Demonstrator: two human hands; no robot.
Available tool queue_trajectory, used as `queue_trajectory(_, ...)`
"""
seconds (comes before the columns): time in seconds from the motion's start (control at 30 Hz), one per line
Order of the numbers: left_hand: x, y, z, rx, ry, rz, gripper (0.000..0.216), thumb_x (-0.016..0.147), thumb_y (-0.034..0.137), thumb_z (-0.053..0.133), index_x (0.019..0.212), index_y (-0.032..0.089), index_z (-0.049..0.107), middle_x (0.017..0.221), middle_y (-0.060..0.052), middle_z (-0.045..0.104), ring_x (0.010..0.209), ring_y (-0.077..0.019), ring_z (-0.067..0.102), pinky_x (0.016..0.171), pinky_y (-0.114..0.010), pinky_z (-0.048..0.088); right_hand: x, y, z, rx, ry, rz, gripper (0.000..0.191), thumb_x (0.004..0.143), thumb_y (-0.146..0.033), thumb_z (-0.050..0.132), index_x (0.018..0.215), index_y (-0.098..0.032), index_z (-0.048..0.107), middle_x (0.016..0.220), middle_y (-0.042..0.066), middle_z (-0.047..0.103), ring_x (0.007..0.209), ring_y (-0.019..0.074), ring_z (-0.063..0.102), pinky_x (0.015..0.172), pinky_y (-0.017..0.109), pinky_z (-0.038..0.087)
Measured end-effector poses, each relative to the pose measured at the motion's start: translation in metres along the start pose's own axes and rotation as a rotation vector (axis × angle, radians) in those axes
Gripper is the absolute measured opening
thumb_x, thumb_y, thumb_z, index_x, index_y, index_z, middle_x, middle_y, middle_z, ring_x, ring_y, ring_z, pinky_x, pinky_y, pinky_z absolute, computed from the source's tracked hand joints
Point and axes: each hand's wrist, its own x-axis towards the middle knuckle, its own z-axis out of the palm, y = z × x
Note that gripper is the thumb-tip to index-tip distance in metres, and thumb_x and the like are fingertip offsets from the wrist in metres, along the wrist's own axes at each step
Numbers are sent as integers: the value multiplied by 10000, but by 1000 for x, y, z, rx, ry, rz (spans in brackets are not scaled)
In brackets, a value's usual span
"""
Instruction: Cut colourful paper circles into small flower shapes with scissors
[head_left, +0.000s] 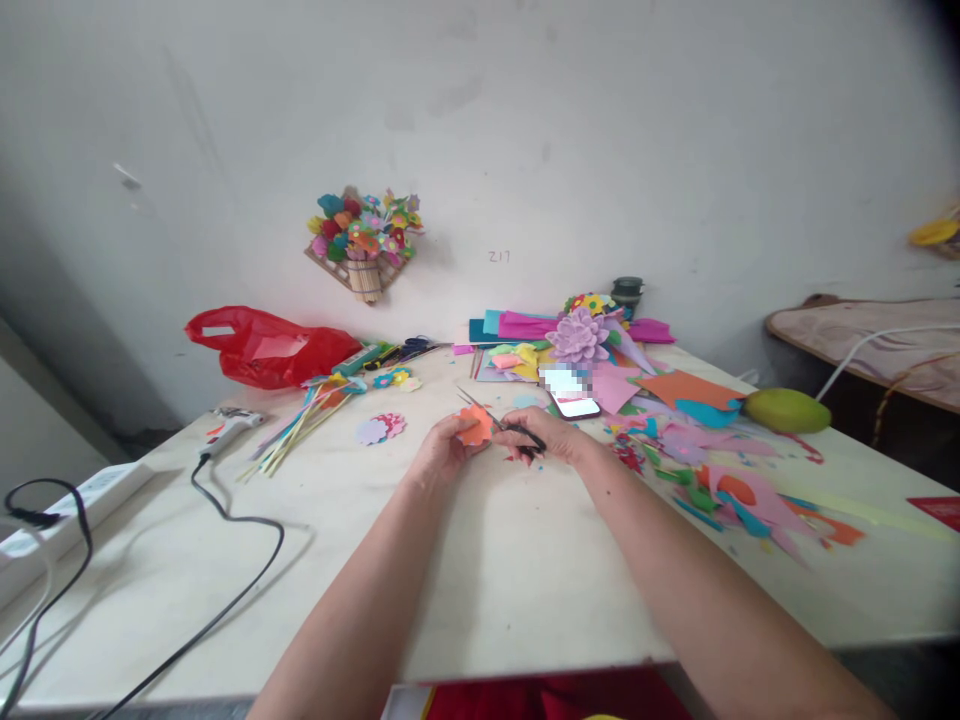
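My left hand (441, 452) pinches an orange flower cutout (474, 427) with a scalloped edge, above the middle of the table. My right hand (546, 432) is closed around the dark handles of a pair of scissors (534, 440). Their thin blades point up and to the left, right beside the orange cutout; whether they touch it I cannot tell. A few small flower cutouts (381, 429), lilac and pink-red, lie on the table left of my hands. Just beyond my right hand is a phone (571, 393) with a lit screen.
Coloured scraps (720, 490) cover the table's right side, near a green-yellow fruit (787, 410). At left lie a glue gun (232, 432) with a trailing cord, a power strip (82, 505), thin sticks (304, 430) and a red plastic bag (274, 345). A flower basket (365, 280) hangs on the wall.
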Motion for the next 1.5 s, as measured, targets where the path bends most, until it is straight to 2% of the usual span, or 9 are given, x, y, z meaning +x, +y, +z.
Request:
queue_trajectory(0.53,4,-5,4,-50,86,3,62,702,68,586,744,103,615,759,-79,676,643,-142,641,588,-241,558,3,-4,8,72,92,58,309,725,-410,655,682,-137,517,493,-7,561,363,65,495,282,141,233)
queue_trajectory(0.8,6,-5,5,-75,148,-12,67,706,48,577,726,109,596,691,-55,649,586,-126,624,567,-232,556,1,-14,13,85,155,126,300,695,-387,694,685,-138,526,487,-8,566,339,60,481,279,144,224)
queue_trajectory(0.93,7,-5,4,-90,120,-8,89,696,41,567,731,118,593,666,-48,657,568,-119,618,567,-214,549,2,-17,17,68,206,160,315,670,-389,718,653,-146,518,448,-24,537,316,60,462,283,147,241)
queue_trajectory(1.13,8,-4,3,-68,113,-23,115,690,28,548,757,111,592,658,-54,663,555,-124,622,527,-203,536,9,-11,18,-2,249,163,340,621,-417,754,650,-148,549,387,-42,490,322,78,468,331,172,374)
queue_trajectory(1.5,11,-3,-4,24,9,-17,153,676,33,564,803,61,643,742,-100,690,613,-158,651,537,-223,543,3,-20,12,-296,290,134,350,553,-443,776,591,-151,587,411,-27,476,311,96,473,304,196,376)
